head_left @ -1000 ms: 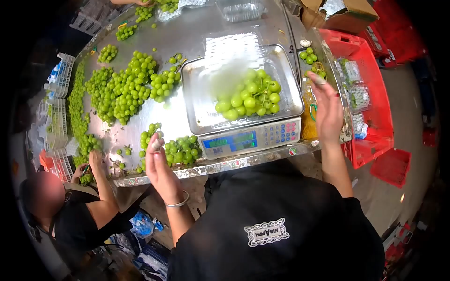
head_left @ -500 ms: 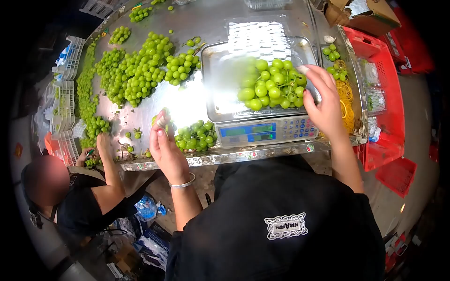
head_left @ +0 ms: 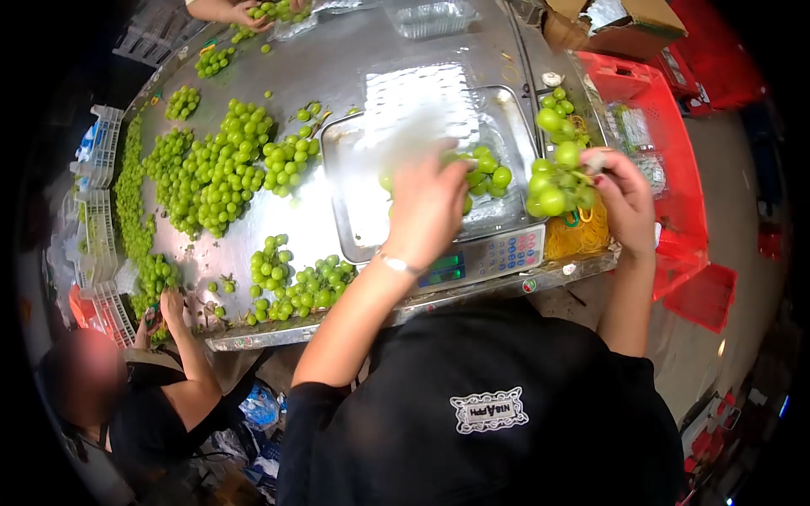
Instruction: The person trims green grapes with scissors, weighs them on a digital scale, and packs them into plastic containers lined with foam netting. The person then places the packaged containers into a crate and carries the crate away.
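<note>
My right hand pinches the stem of a small bunch of green grapes, raised at the right edge of the scale. My left hand reaches over the metal weighing tray, its fingers bent at the grapes lying there in a clear plastic box. A blur hides part of its fingertips, and whether it grips a grape is hard to see. Below the tray, my left forearm covers part of the scale's keypad panel. White netted padding lies at the tray's far side.
Heaps of grapes cover the table's left part. Yellow rubber bands lie right of the scale, beside a red crate of packed boxes. A co-worker handles grapes at lower left; another person's hands show at the top.
My left hand has moved from the table's front edge onto the tray. The right one has lifted a small bunch off it, to the right. The co-worker's hands at the top have come into view.
</note>
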### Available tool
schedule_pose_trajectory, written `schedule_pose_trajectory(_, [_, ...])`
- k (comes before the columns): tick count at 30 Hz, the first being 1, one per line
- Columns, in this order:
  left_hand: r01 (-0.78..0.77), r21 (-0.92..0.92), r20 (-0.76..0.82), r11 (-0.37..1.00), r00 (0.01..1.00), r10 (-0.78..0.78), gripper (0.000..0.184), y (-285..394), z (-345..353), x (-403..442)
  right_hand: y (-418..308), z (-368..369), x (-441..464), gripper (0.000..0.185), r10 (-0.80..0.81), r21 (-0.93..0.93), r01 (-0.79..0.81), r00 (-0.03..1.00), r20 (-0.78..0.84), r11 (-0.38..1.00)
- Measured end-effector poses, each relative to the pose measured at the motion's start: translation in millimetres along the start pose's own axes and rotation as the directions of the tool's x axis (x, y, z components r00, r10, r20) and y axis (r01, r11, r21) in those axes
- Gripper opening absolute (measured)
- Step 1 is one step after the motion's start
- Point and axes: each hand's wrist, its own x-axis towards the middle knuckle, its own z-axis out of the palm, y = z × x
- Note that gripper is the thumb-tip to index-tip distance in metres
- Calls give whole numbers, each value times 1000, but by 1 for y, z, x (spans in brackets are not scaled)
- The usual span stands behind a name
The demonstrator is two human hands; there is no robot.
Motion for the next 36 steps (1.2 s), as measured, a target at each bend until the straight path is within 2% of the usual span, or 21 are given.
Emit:
schedule_pose_trajectory(2, [-26, 29, 34, 999, 999, 25, 27, 6, 18, 15, -1, -22, -8, 13, 38, 20, -38, 999, -26, 999])
schedule_pose_trajectory(5, [-143, 253, 178, 957, 979, 99, 28, 2, 39, 29, -6, -37, -15, 11, 55, 3, -55, 998, 5, 998])
schedule_pose_trajectory(8, [-80, 196, 348, 977, 938, 7, 27, 5, 33, 38, -13, -38, -15, 8, 46, -85, -41, 998, 53, 996])
schedule_pose_trajectory(10, [-76, 147, 280, 986, 960, 33, 25, 4, 24, 37, -12, -39, -12, 8, -9, -112, 27, 987, 161, 993])
schedule_pose_trajectory(12, [-9, -145, 74, 989, 997, 20, 26, 1, 9, 33, -16, -36, -4, 9, -23, -111, 42, 986, 164, 993])
schedule_pose_trajectory(14, [91, -334, 19, 938, 996, -90, 24, 2, -20, 25, -23, -32, 12, 10, -56, -240, 141, 943, 328, 960])
schedule_pose_trajectory(15, [145, -498, 33, 855, 988, -148, 25, -12, -30, 16, -27, -27, 24, 10, -56, -239, 140, 943, 328, 961])
schedule_pose_trajectory(17, [168, -743, -43, 648, 954, -297, 31, -21, -54, 0, -32, -7, 52, 18, 104, -377, 163, 796, 596, 912])
schedule_pose_trajectory(18, [121, -865, -99, 486, 910, -403, 30, -26, -63, -8, -26, 9, 61, 18, 104, -376, 165, 793, 601, 912])
schedule_pose_trajectory(19, [11, -940, -130, 340, 912, -389, 33, -31, -72, -17, -14, 27, 68, 21, 8, -411, 262, 836, 549, 873])
schedule_pose_trajectory(20, [-16, -953, -165, 302, 865, -475, 40, -40, -77, -31, -2, 39, 70, 26, -95, -450, 352, 861, 499, 821])
schedule_pose_trajectory(21, [-67, -979, -154, 192, 861, -485, 41, -47, -84, -43, 6, 46, 66, 26, -98, -447, 359, 856, 508, 819])
schedule_pose_trajectory(23, [-160, -986, -108, -51, 838, -535, 41, -58, -95, -76, 20, 62, 53, 36, -100, -427, 262, 926, 364, 866])
schedule_pose_trajectory(24, [-204, -963, -69, -178, 821, -567, 41, -63, -99, -95, 29, 68, 46, 36, -99, -424, 269, 919, 381, 865])
schedule_pose_trajectory(26, [-265, -916, -39, -300, 805, -593, 40, -72, -103, -132, 48, 79, 31, 43, -75, -394, 193, 953, 295, 899])
schedule_pose_trajectory(27, [-299, -901, -32, -313, 767, -640, 39, -74, -103, -147, 54, 84, 28, 47, -24, -563, 219, 943, 332, 797])
schedule_pose_trajectory(30, [-350, -882, -29, -316, 709, -705, 40, -75, -103, -182, 55, 88, 31, 46, -93, -593, 254, 953, 289, 764])
schedule_pose_trajectory(31, [-368, -876, -2, -311, 648, -762, 40, -73, -104, -188, 57, 82, 28, 44, -139, -424, 232, 961, 240, 875])
schedule_pose_trajectory(33, [-396, -864, 45, -313, 558, -829, 45, -70, -107, -197, 49, 62, 20, 42, -75, -196, 70, 997, -20, 978])
schedule_pose_trajectory(34, [-400, -862, 42, -310, 553, -832, 45, -68, -109, -198, 56, 47, 19, 36, -164, -131, 142, 971, -173, 981])
schedule_pose_trajectory(36, [-329, -882, 62, -338, 629, -775, 50, -64, -114, -199, 98, -1, -4, 28, 226, -166, -307, 896, -382, 937])
